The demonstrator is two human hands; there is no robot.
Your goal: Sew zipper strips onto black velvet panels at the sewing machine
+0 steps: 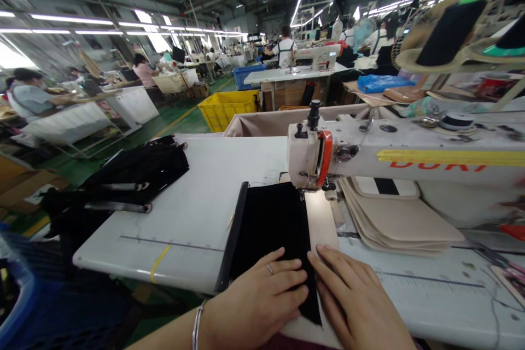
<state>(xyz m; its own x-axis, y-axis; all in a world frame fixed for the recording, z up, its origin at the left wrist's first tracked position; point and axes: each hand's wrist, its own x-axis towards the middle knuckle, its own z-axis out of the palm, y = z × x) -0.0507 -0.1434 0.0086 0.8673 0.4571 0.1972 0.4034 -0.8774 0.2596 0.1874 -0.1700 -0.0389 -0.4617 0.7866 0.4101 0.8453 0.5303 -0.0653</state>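
Observation:
A black fabric panel (270,224) lies on the white table under the head of a sewing machine (309,158). Its left edge carries a dark stiff strip (232,238). Along its right side runs a beige piece (324,224), partly beneath the panel. My left hand (264,298) rests flat on the black panel, fingers spread and pointing right. On the beige piece, beside the panel's right edge, my right hand (353,292) lies with its fingers stretched forward. The needle area meets the panel near its upper right corner; the needle itself is too small to make out.
Beige panels (389,219) are stacked right of the needle. Black pieces (139,169) with dark strips are heaped on the table's left. A blue basket (61,306) stands lower left, a yellow crate (229,109) beyond the table. Scissors (496,260) lie at right. Other people work farther back.

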